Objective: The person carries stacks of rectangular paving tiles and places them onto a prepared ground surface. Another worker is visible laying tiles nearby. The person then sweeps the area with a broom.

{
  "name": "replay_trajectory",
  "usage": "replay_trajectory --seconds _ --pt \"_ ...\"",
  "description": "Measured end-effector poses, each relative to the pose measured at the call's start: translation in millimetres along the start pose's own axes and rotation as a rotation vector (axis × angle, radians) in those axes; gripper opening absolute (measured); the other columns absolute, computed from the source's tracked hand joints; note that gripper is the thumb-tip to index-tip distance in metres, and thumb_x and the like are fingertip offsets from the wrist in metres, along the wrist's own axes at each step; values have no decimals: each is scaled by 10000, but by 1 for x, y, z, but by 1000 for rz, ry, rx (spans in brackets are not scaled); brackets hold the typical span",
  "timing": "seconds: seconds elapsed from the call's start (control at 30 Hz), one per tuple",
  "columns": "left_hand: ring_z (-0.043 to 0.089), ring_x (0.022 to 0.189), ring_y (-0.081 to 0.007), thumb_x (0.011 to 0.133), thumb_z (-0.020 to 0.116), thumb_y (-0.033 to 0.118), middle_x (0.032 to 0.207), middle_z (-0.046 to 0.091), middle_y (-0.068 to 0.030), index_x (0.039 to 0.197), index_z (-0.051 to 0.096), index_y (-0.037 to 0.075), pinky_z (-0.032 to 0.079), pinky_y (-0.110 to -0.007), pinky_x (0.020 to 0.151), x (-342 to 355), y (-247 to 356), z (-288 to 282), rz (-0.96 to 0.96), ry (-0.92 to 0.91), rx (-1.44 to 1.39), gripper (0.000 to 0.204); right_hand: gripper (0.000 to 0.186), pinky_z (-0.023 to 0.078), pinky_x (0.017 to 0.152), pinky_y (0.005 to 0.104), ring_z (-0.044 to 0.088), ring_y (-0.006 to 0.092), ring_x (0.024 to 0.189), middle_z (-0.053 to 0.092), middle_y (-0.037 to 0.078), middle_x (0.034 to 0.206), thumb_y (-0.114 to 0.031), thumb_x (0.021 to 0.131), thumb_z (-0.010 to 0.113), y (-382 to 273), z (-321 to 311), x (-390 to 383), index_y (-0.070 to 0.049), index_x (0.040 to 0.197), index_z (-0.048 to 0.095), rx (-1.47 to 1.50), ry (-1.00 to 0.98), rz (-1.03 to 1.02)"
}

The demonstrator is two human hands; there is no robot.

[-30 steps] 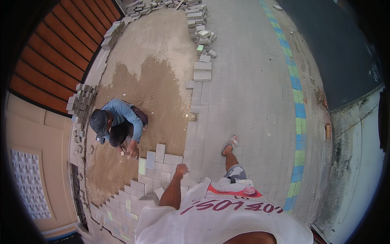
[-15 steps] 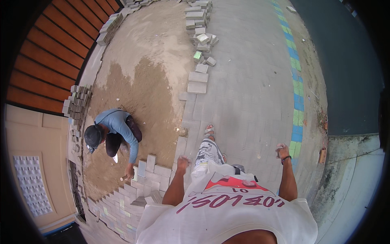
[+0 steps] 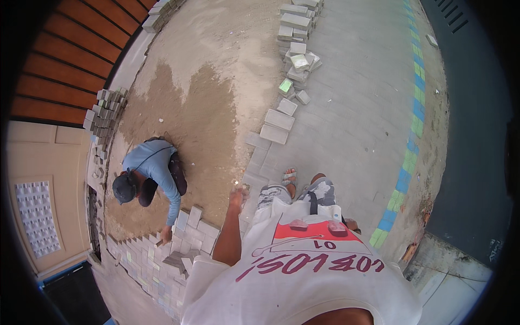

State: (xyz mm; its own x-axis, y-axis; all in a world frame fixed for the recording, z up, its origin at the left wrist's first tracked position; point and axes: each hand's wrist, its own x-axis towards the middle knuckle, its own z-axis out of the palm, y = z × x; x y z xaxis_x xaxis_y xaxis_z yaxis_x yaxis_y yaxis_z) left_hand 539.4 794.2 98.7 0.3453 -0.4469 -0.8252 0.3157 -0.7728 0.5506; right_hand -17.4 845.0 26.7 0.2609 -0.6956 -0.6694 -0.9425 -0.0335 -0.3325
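Note:
My left hand [image 3: 236, 197] hangs in the air with its fingers curled in, and no object shows in it. Below it runs the edge between bare sand [image 3: 211, 154] and grey paving blocks [image 3: 259, 158]. Most of my right hand [image 3: 352, 224] is hidden behind my white shirt, so its fingers cannot be made out. On the left a person in a blue long-sleeved top [image 3: 154, 165] and dark cap crouches on the sand. That person's hand [image 3: 166, 234] grips something short, perhaps a tool handle, at the edge of the laid blocks [image 3: 143, 260].
Loose blocks [image 3: 297, 49] lie in an untidy row along the sand's right edge. More blocks [image 3: 108, 111] are stacked by the orange slatted gate [image 3: 70, 70]. A blue and green block strip [image 3: 414, 124] borders the pavement on the right, before a dark wall [image 3: 476, 108].
The view has turned, and the block rows now lean to the right. My right hand has swung from out at the side to behind my shirt. My feet have stepped.

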Motion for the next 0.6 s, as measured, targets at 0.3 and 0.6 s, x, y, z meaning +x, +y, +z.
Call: replay_trajectory --seconds 0.3,0.6 --pt "582 655 -183 899 443 257 890 595 -97 1052 465 66 414 -276 485 32 68 47 -45 164 -238 246 443 508 565 429 605 266 645 594 182 915 -113 833 480 -47 -262 160 -86 1262 377 1059 10 613" --pt "600 658 -218 877 435 227 943 598 -122 1082 478 64 417 -304 532 10 47 80 -446 343 -333 266 455 514 623 404 611 246 670 599 155 921 -156 823 493 -103 -410 330 -77 1259 391 781 -185 498"
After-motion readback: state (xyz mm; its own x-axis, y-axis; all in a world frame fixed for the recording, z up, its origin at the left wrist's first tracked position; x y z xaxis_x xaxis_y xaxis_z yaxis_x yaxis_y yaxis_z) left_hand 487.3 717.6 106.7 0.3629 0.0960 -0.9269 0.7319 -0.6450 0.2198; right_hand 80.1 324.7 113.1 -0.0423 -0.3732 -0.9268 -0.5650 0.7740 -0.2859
